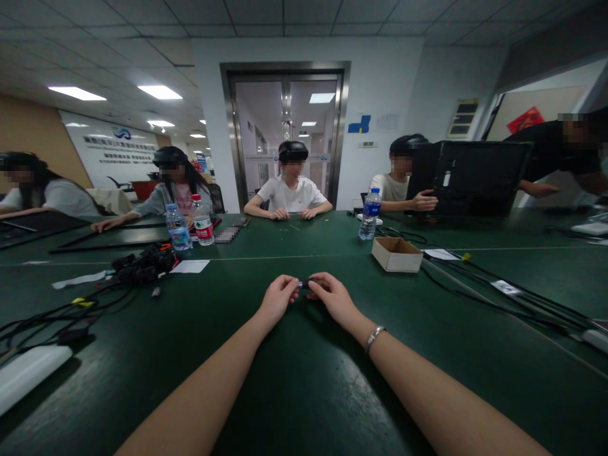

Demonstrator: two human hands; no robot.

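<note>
Between my two hands, just above the green table, is a small black piece [305, 284] with a silvery end; it looks like a USB stick, though it is too small to be sure. My left hand [280, 296] is closed in a pinch on its silvery end. Thumb and fingers of my right hand [332, 296] pinch the black end from the other side. The fingertips cover part of the piece. A metal bracelet [374, 339] circles my right wrist.
An open cardboard box [397, 254] and a water bottle [370, 214] stand beyond my right hand, with black cables [503, 297] further right. Leftward are two bottles, a paper slip [190, 266], a tangle of black cables [142, 263] and a white device [33, 373]. Several people sit opposite; one holds a monitor [470, 180].
</note>
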